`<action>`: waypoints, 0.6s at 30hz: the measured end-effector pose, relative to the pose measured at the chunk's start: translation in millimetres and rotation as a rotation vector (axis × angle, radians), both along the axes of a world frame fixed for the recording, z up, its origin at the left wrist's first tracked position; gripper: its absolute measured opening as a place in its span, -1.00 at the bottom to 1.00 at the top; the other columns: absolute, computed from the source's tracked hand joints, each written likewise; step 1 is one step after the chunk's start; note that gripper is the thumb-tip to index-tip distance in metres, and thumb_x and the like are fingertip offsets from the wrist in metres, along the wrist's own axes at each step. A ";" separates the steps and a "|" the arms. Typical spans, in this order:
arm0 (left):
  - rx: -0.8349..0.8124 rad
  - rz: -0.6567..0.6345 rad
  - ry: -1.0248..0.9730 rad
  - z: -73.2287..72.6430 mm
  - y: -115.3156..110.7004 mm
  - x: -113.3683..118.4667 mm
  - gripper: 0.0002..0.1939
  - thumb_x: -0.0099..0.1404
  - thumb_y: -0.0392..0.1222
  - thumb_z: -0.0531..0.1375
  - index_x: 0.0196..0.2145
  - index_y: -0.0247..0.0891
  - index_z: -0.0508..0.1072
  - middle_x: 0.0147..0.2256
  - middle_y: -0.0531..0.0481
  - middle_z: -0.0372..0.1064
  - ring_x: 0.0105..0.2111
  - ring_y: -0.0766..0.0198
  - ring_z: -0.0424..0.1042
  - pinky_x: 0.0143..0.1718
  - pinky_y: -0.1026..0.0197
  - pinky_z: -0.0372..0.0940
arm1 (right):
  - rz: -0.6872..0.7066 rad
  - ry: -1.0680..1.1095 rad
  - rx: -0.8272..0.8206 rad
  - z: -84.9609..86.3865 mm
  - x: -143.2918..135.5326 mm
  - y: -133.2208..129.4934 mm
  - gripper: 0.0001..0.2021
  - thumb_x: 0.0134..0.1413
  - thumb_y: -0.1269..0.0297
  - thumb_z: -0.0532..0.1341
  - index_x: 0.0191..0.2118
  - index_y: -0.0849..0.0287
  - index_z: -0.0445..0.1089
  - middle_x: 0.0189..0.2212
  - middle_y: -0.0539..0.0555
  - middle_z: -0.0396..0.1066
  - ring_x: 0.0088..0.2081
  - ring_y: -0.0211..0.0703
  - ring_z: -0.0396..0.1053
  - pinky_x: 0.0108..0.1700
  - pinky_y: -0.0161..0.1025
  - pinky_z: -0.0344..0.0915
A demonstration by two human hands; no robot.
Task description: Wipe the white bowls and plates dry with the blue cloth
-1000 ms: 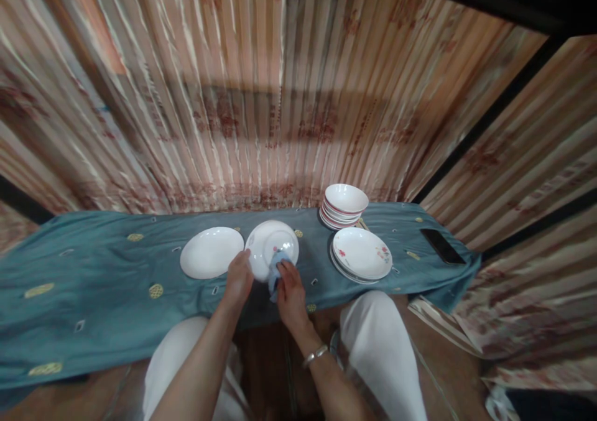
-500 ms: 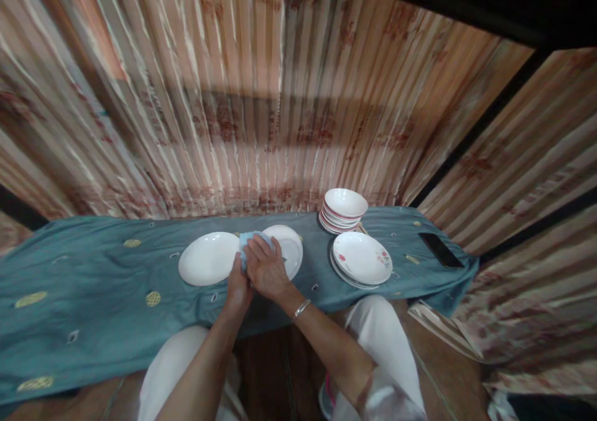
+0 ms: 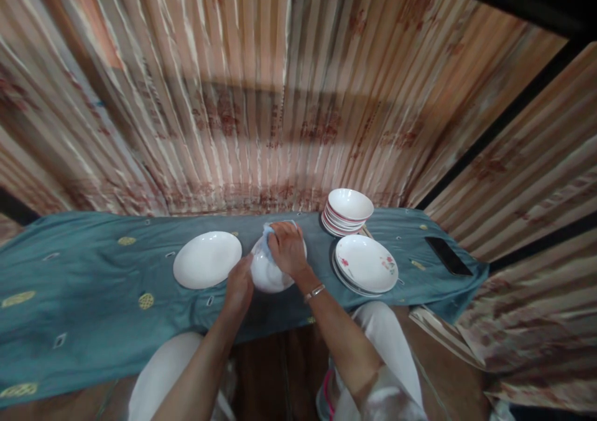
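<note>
I have both hands reaching forward, near each other but apart. My left hand is drawn into a pinch, thumb uppermost and aimed forward and inward; its other fingertips are hidden from my camera. Behind those fingers, my left forearm slants back over my left knee. My right hand sits to the right of the left fingers, its own fingers a little farther forward, bent and gathered, back of the hand up. Behind them my right wrist leads into the right forearm, angled outward, with my right knee beyond it.
</note>
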State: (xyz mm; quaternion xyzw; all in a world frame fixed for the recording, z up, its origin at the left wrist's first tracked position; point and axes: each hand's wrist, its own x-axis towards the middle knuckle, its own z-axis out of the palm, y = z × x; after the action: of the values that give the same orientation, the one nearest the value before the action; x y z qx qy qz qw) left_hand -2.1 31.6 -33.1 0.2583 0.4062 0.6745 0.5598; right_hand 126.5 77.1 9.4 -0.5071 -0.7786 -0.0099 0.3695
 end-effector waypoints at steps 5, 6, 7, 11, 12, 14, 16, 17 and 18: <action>-0.045 0.013 -0.022 3.1 -1.6 -1.6 -0.57 -0.15 0.14 0.49 -0.49 -0.23 0.52 -0.47 -0.07 0.53 -0.07 -0.09 0.51 0.01 0.00 0.38 | -0.049 0.144 -0.092 -32.8 27.4 9.2 -0.65 0.42 0.35 -0.02 0.14 0.30 0.39 0.04 0.34 0.47 0.09 0.05 0.40 0.21 0.02 0.26; -0.058 0.022 -0.020 3.5 -1.7 -2.2 -0.54 -0.19 0.17 0.50 -0.50 -0.23 0.52 -0.47 -0.06 0.53 -0.07 -0.10 0.51 0.02 -0.01 0.37 | -0.071 0.225 -0.115 -41.0 31.4 10.2 -0.62 0.43 0.34 -0.06 0.13 0.32 0.39 0.03 0.36 0.48 0.07 0.05 0.42 0.19 0.02 0.29; -0.066 0.026 -0.013 3.8 -1.6 -2.8 -0.51 -0.21 0.19 0.50 -0.49 -0.24 0.52 -0.47 -0.06 0.54 -0.06 -0.10 0.51 0.04 -0.01 0.37 | -0.096 0.318 -0.137 -49.4 34.4 10.7 -0.60 0.43 0.32 -0.08 0.12 0.33 0.40 0.02 0.38 0.49 0.05 0.06 0.44 0.16 0.02 0.32; -0.079 0.041 0.000 2.5 -0.4 -4.9 -0.50 -0.19 0.17 0.50 -0.43 -0.26 0.55 -0.42 -0.07 0.56 -0.04 -0.09 0.51 0.06 -0.01 0.35 | -0.159 0.718 -0.209 -79.9 37.1 8.1 -0.56 0.40 0.16 -0.07 0.04 0.29 0.45 -0.03 0.36 0.53 0.00 0.07 0.47 0.10 0.01 0.36; -0.084 0.043 -0.008 1.6 0.1 -5.5 -0.53 -0.15 0.14 0.49 -0.41 -0.27 0.56 -0.41 -0.08 0.57 -0.03 -0.08 0.51 0.07 0.00 0.35 | -0.164 0.799 -0.220 -86.1 36.0 6.4 -0.56 0.39 0.12 -0.05 0.02 0.27 0.46 -0.03 0.34 0.53 0.01 0.06 0.47 0.11 0.00 0.36; -0.097 0.042 -0.035 -0.6 1.2 -7.2 -0.62 -0.04 0.07 0.46 -0.38 -0.27 0.57 -0.38 -0.09 0.59 -0.01 -0.06 0.51 0.08 0.01 0.35 | -0.175 0.911 -0.234 -96.3 32.4 2.3 -0.56 0.36 0.05 -0.03 0.01 0.23 0.46 -0.02 0.28 0.53 0.03 0.02 0.45 0.13 -0.02 0.34; -0.103 0.030 -0.066 -3.5 2.2 -9.4 -0.71 0.07 -0.01 0.41 -0.34 -0.27 0.59 -0.35 -0.11 0.60 0.02 -0.04 0.51 0.09 0.02 0.36 | -0.187 0.964 -0.243 -103.4 27.9 -2.4 -0.54 0.35 0.02 -0.05 0.03 0.19 0.44 -0.03 0.23 0.54 0.03 -0.03 0.45 0.12 -0.05 0.34; -0.097 0.023 -0.079 -5.0 2.7 -10.5 -0.75 0.12 -0.04 0.38 -0.32 -0.28 0.59 -0.34 -0.12 0.60 0.02 -0.03 0.51 0.09 0.02 0.36 | -0.192 0.978 -0.247 -105.7 25.6 -4.7 -0.52 0.35 0.00 -0.08 0.04 0.18 0.43 -0.03 0.21 0.54 0.03 -0.05 0.45 0.10 -0.06 0.34; -0.089 0.016 -0.088 -6.5 3.2 -11.4 -0.77 0.15 -0.07 0.36 -0.31 -0.28 0.60 -0.33 -0.13 0.60 0.03 -0.03 0.51 0.09 0.01 0.36 | -0.198 0.996 -0.251 -107.2 23.4 -6.9 -0.51 0.35 0.00 -0.09 0.05 0.17 0.42 -0.04 0.19 0.54 0.03 -0.06 0.45 0.09 -0.07 0.35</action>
State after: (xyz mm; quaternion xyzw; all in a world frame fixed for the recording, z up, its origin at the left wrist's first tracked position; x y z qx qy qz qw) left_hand -13.6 34.8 -39.6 0.2000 0.4130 0.6708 0.5826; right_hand 149.9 70.3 -97.8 -0.5617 -0.4519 0.2911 0.6289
